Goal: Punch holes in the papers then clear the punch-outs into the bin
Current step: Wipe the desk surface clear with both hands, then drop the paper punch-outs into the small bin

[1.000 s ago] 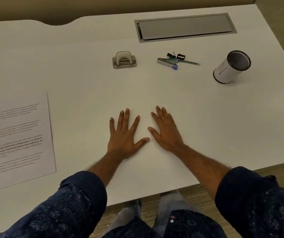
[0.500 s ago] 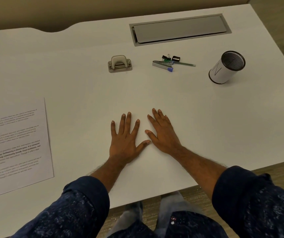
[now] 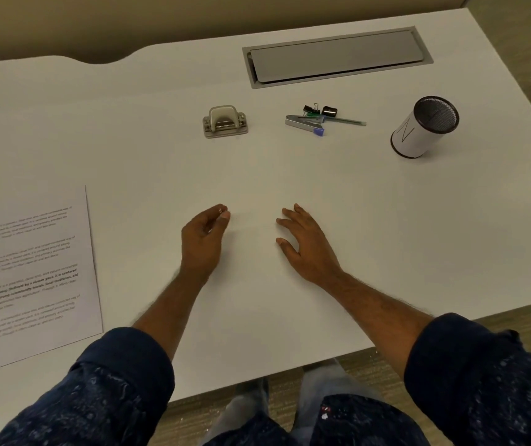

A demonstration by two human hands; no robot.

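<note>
A grey hole punch (image 3: pixel 225 122) stands on the white desk (image 3: pixel 354 220) straight ahead, well beyond both hands. Printed papers (image 3: pixel 32 272) lie flat at the left edge. A small round mesh bin (image 3: pixel 425 127), wrapped in white paper, stands at the right. My left hand (image 3: pixel 203 243) is lifted off the desk with fingers loosely curled and holds nothing. My right hand (image 3: pixel 306 243) is also raised, fingers apart, empty. Both hands hover over the middle of the desk, apart from each other.
A stapler with binder clips and a green pen (image 3: pixel 319 119) lies between the punch and the bin. A grey cable hatch (image 3: pixel 338 56) is set into the desk at the back. The desk's front edge runs just before my knees.
Both hands were flat on the desk, close together with fingers spread. Now they are lifted, farther apart, and the left fingers have curled.
</note>
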